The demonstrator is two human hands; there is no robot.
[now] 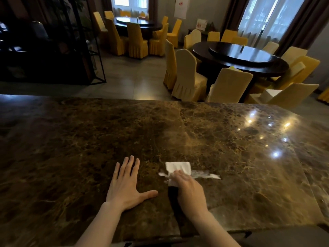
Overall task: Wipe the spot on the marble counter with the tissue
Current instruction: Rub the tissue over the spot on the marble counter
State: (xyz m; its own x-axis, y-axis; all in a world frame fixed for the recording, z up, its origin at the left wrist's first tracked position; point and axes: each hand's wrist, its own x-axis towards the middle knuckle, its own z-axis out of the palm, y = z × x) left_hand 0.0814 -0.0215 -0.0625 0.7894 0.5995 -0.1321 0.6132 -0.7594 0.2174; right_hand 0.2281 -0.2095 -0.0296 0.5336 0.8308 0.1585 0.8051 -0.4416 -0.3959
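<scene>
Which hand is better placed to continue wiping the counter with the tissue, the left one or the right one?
Right. The right hand is already pressing on the tissue on the marble counter. The left hand lies flat and open beside it, holding nothing, apparently only bracing.

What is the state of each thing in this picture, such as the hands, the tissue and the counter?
Left hand: flat on the counter, fingers spread, holding nothing.
Right hand: pressing down on the tissue.
Tissue: white, crumpled, partly under the right hand, lying on the counter.
Counter: brown marble, glossy, with light reflections at the right; the spot itself cannot be made out.
Round table: dark, bare but for a small item, chairs pushed in.
</scene>
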